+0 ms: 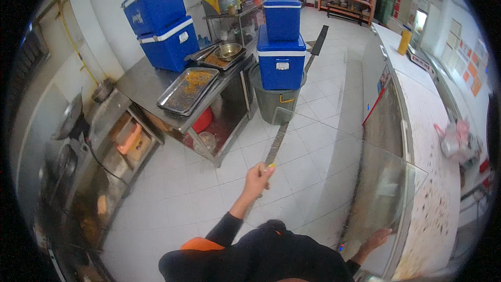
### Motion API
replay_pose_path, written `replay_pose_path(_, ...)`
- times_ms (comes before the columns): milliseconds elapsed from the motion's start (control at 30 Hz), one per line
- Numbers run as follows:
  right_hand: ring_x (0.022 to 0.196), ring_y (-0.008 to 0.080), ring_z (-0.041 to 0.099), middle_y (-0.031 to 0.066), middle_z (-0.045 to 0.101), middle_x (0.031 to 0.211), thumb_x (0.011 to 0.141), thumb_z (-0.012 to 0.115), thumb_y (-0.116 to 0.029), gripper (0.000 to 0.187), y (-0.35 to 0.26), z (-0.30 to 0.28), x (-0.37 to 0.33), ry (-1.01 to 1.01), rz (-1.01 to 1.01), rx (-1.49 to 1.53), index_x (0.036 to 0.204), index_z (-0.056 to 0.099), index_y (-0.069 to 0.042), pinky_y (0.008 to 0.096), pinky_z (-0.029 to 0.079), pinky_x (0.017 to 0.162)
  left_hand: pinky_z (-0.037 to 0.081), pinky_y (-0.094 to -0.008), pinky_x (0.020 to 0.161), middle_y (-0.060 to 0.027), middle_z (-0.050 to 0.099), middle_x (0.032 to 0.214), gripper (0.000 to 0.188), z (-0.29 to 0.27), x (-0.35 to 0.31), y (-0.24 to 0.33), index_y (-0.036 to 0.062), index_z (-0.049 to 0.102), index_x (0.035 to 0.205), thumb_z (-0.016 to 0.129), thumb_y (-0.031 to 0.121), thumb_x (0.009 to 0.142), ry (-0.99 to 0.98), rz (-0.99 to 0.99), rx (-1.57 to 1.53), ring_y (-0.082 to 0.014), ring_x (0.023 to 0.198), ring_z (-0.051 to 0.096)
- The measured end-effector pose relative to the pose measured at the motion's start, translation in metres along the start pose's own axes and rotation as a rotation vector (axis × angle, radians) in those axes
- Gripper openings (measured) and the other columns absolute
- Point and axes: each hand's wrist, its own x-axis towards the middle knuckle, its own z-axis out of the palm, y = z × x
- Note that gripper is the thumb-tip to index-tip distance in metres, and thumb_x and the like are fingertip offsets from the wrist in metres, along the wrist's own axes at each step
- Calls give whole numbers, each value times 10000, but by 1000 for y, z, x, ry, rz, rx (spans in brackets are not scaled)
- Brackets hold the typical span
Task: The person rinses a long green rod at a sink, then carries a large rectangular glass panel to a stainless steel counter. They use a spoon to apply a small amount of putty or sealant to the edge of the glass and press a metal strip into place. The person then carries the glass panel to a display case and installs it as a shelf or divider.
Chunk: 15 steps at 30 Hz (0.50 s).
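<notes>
My left hand (258, 176) is raised in front of me and closed around a long thin pole (276, 143). The pole runs up and away to a dark flat head (319, 40) near the stacked coolers. My right hand (377, 238) rests with fingers spread against the lower edge of a clear glass pane (365, 177), holding nothing. This pane stands along a speckled stone counter (436, 177) on my right. The lower part of the pole shows through or beside the pane's left edge.
Two blue coolers (282, 47) sit stacked on a grey bin (276, 102) ahead. A steel table (151, 81) at left carries metal trays (188, 90) and two more blue coolers (162, 21). A stove with pots (73, 120) lines the left wall. White floor tiles (209, 177) lie between.
</notes>
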Motion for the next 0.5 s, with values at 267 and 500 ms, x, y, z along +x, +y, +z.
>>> replay_pose_path(267,471,95,238,-34,256,505,870,308,-344,430,45,210,111,-147,-210,-127,527,262,-88,265,195,410,338,-200,312,15,382,454,340,91,181,-23,98,326,561,544,250,773,27,-124,-86,-57,362,399)
replay_pose_path(500,455,113,271,-20,311,527,868,307,-343,428,37,342,199,-140,-13,-216,535,297,-74,271,223,413,319,-217,313,9,384,444,340,209,373,-23,95,341,570,544,282,769,-72,-127,-186,-71,358,407)
